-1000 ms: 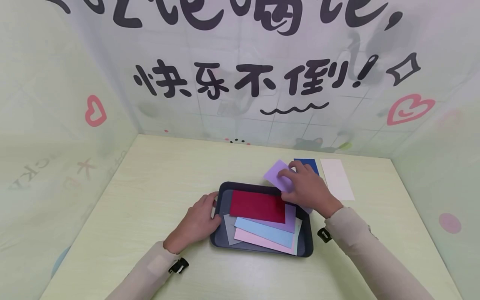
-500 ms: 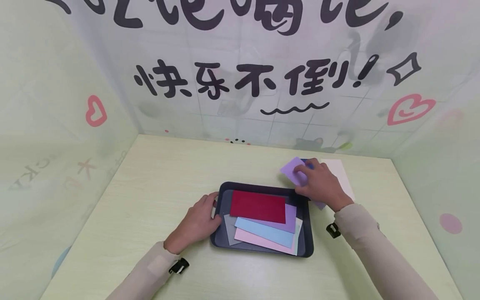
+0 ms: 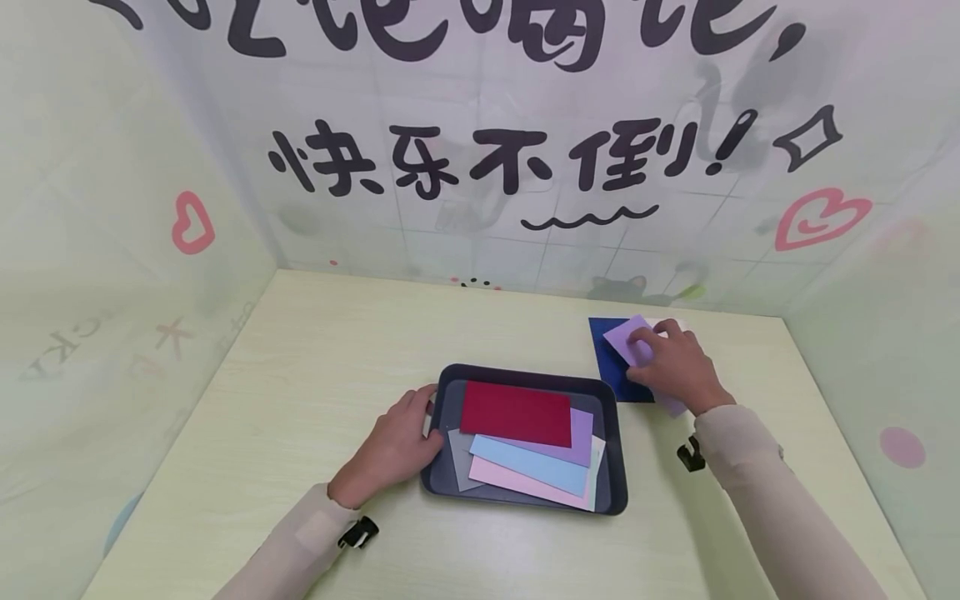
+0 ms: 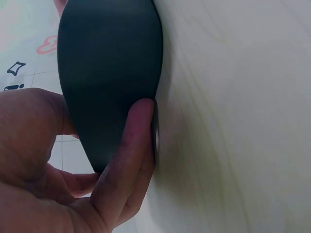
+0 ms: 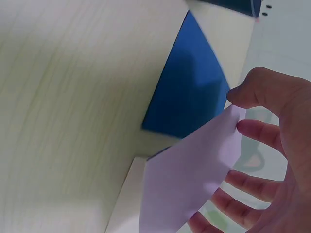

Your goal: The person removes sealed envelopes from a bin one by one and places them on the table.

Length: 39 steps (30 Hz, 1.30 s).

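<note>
Translucent sheeting [image 3: 442, 250], printed with black characters and pink hearts, encloses a pale wood-grain bench [image 3: 337, 342] behind and on both sides. From where I stand:

Held purple card [image 3: 624, 337]: in the right hand [image 3: 675, 367], toward the rear right of the bench, overlapping a blue card [image 3: 609, 368] in the head view. Long axis slants from far left to near right; face tilted up off the bench in the right wrist view. Whether its lower edge touches anything: cannot tell.

Right hand: partly closed, thumb and forefinger pinching the card at one edge, other fingers bent and spread along that edge. Left hand [image 3: 393, 442]: curled about the left end of a dark tray [image 3: 517, 374], gripping it.

Blue card: flat, long axis front to back, shadow across it. White card [image 5: 126, 199]: partly covered by the held one.

Tray: rectangular, just left of the blue card, long axis side to side. Contents overlap: red card [image 3: 516, 412] uppermost, then another purple card [image 3: 581, 437], light blue card [image 3: 528, 464], pink card [image 3: 528, 485]; grey card [image 3: 460, 458] at left, pale green card [image 3: 597, 468] at right.
</note>
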Each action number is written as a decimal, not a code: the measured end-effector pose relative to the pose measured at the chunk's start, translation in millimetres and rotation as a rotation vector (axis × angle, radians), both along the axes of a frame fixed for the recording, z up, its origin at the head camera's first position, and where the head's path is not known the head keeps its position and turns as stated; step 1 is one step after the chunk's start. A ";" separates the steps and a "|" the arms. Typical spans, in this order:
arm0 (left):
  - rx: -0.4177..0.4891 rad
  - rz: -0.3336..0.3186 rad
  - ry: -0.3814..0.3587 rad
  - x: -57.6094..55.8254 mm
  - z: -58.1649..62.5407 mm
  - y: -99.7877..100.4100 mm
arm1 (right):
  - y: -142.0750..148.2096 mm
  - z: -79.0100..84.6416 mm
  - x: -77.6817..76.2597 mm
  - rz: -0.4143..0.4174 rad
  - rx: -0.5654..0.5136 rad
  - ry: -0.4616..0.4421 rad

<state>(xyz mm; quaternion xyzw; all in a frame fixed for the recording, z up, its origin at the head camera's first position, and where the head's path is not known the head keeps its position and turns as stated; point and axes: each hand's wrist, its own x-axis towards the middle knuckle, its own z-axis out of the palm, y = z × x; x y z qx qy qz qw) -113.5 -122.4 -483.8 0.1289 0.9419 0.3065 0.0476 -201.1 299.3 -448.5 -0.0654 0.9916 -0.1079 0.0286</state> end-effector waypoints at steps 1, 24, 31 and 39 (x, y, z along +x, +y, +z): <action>0.000 0.001 -0.001 0.0 0.1 0.1 | 3.6 -1.3 -0.3 -0.007 -0.003 -0.005; -0.008 0.000 0.006 -0.6 -1.0 0.3 | 72.6 -12.0 2.7 -0.157 0.015 -0.096; -0.007 -0.002 -0.006 -0.4 -0.2 0.5 | 91.0 -14.5 6.2 -0.213 -0.028 -0.108; -0.004 -0.002 -0.011 -0.3 0.9 0.6 | 110.6 -19.4 7.3 -0.272 -0.058 -0.113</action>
